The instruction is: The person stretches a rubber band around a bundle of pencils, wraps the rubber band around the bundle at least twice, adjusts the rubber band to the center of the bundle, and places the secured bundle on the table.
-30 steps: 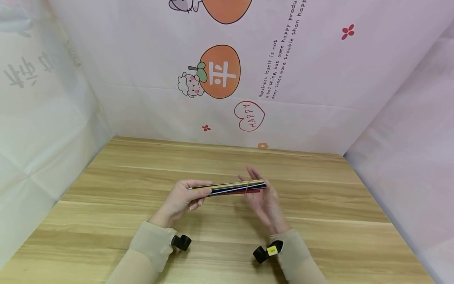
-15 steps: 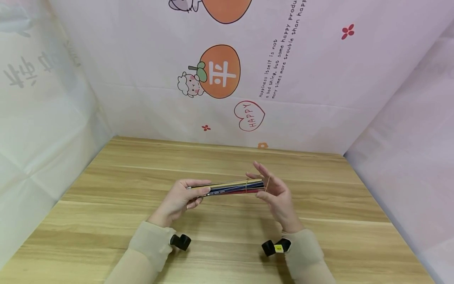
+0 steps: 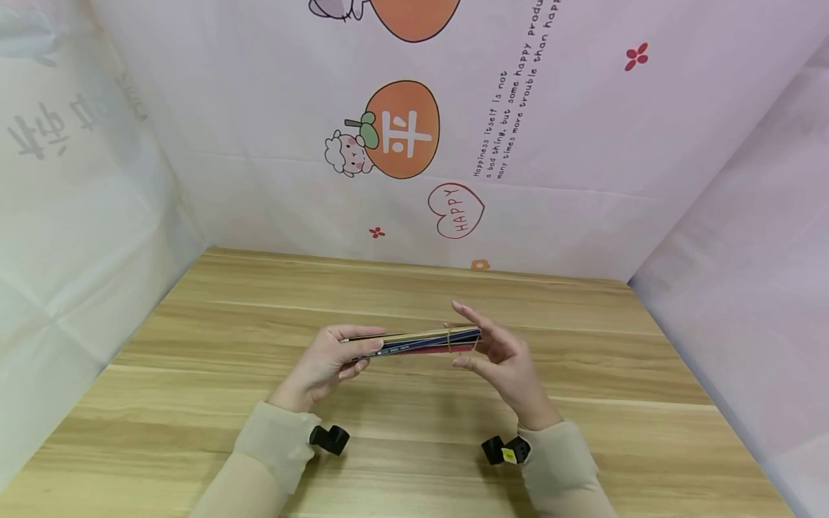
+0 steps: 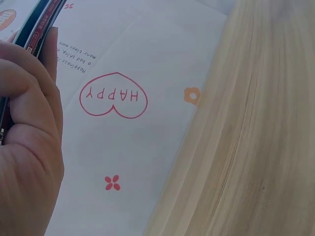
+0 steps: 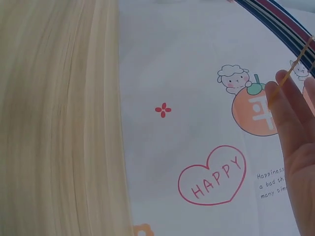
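My left hand grips the left end of a bundle of slim pencils, thumb on top, and holds it level above the table. Blue, yellow, black and red sides show. Printed lettering runs along one dark red pencil in the left wrist view. Near the bundle's right end a rubber band goes round it. My right hand is spread about that end, thumb below and fingers above. In the right wrist view, straight fingers carry a stretched stretch of band that reaches the pencils.
The wood-grain table lies under both hands. A white printed sheet stands along its back, with more pale sheets at the left and right sides. Black wrist cameras are strapped over both sleeves.
My right hand has drawn back to the right from under the bundle's end, pulling out a loop of the band, then moved slightly inward again around that end. The left hand keeps its grip.
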`<action>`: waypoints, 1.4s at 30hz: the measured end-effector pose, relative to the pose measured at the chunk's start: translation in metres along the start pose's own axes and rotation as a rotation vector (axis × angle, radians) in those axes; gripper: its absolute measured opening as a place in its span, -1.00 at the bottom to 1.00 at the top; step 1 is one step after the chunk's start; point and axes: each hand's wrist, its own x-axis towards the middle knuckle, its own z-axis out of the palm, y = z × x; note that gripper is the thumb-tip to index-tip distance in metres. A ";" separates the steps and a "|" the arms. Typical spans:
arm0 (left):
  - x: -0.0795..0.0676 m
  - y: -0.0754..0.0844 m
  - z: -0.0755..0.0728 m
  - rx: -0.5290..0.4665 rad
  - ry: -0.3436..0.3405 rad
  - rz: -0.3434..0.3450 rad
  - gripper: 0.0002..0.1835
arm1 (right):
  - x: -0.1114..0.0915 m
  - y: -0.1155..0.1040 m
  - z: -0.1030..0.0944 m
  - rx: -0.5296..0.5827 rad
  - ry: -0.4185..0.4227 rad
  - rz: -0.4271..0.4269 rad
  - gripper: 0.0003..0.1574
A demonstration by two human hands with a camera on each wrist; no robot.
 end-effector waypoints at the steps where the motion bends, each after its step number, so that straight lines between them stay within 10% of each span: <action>1: 0.000 0.000 0.000 0.011 -0.002 0.003 -0.44 | 0.000 0.001 0.000 0.005 0.002 -0.001 -0.18; 14: -0.001 0.003 -0.002 0.067 -0.020 0.020 -0.45 | 0.000 0.008 -0.001 0.081 0.053 -0.004 -0.32; 23: -0.001 0.004 0.003 0.124 -0.059 0.060 -0.51 | 0.002 0.009 0.005 0.024 -0.058 -0.015 -0.40; 42: -0.002 0.004 0.006 0.245 -0.104 0.078 -0.58 | 0.004 0.013 0.002 0.056 0.026 0.586 -0.79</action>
